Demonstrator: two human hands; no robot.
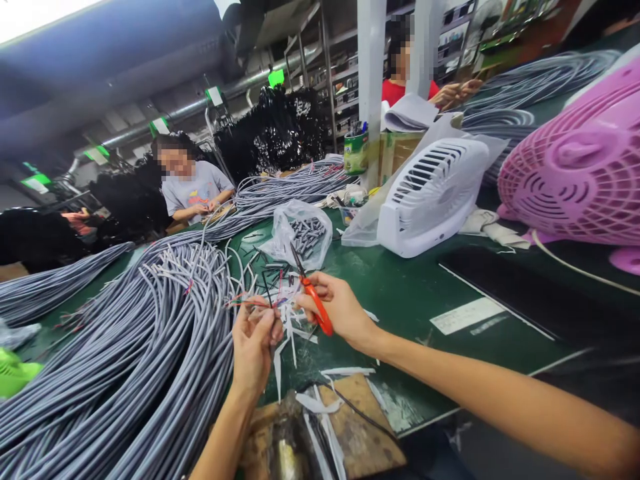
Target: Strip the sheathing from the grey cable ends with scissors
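Note:
My left hand (pixel 254 343) is closed in a pinch on the stripped end of a cable, whose thin red and green wires (pixel 254 303) stick out to the left of the fingers. A short black piece stands up just above the fingertips. Just to the right, my right hand (pixel 345 310) grips orange-handled scissors (pixel 319 308), their dark blades pointing up and away from me. Between and beyond the hands lie white strips (pixel 294 327) of scrap and short dark tube pieces. A clear plastic bag (pixel 324 230) of short grey tubes lies just past the blades.
A large bundle of grey cables (pixel 135 353) covers the left side. To the right stand a white fan (pixel 435 193) and a pink fan (pixel 575 160). A worn wooden board (pixel 360 420) lies at the near edge. Two co-workers sit across the green table (pixel 390 293).

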